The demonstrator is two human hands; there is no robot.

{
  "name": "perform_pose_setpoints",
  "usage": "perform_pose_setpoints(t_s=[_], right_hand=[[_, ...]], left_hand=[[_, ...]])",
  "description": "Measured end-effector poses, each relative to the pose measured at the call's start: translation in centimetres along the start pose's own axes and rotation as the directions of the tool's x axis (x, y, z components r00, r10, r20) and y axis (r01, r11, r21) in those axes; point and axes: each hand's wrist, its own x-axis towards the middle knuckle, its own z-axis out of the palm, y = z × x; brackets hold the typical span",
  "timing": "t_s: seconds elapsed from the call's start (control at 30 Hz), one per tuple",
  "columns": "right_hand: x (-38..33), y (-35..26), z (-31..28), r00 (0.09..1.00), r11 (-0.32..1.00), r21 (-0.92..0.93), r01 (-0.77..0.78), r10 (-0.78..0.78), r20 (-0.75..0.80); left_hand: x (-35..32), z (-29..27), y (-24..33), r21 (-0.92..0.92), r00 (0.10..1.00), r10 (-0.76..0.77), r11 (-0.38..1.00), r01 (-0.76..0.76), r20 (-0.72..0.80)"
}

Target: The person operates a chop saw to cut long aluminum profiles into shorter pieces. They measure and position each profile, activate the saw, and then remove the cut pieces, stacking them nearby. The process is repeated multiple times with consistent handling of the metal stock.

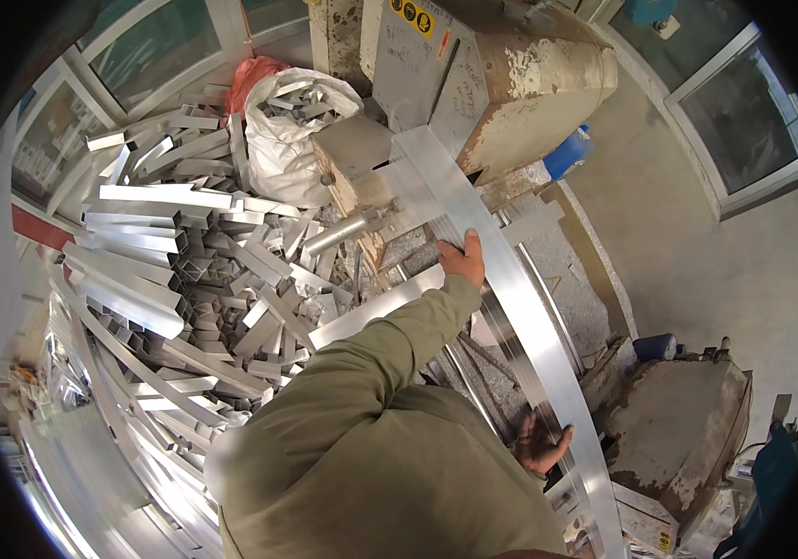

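Observation:
A long flat aluminium profile (529, 317) runs from the beige sawing machine (511, 84) at the top down to the lower right. My left hand (462, 257), on an outstretched olive-green sleeve, presses on the profile's upper part close to the machine's table. Further down, my right hand (541, 445) grips the same profile from underneath, its fingers curled over the edge. A second, shorter aluminium length (371, 312) lies under my left forearm.
A large heap of cut aluminium sections (194, 279) fills the left side. A white sack of offcuts (287, 140) stands behind it. A blue container (569, 151) sits beside the machine; another worn machine housing (679, 419) stands at the right. Windows line the walls.

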Motion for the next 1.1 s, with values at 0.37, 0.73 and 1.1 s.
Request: perform_pose_setpoints(t_s=[0.37, 0.73, 1.1], right_hand=[[-0.1, -0.3, 0.3, 0.996, 0.999, -0.044, 0.001, 0.003, 0.094], [0.6, -0.7, -1.1, 0.995, 0.997, -0.04, -0.063, 0.066, 0.077], [-0.1, 0.2, 0.4, 0.997, 0.997, -0.082, -0.005, -0.001, -0.073]], left_hand=[[0.0, -0.2, -0.2, -0.017, 1.0, 0.006, 1.0, -0.006, -0.013], [0.4, 0.1, -0.9, 0.011, 0.997, 0.074, 0.997, -0.074, -0.029], [0.4, -0.1, -1.2, 0.027, 0.999, 0.022, 0.999, -0.023, 0.042]])
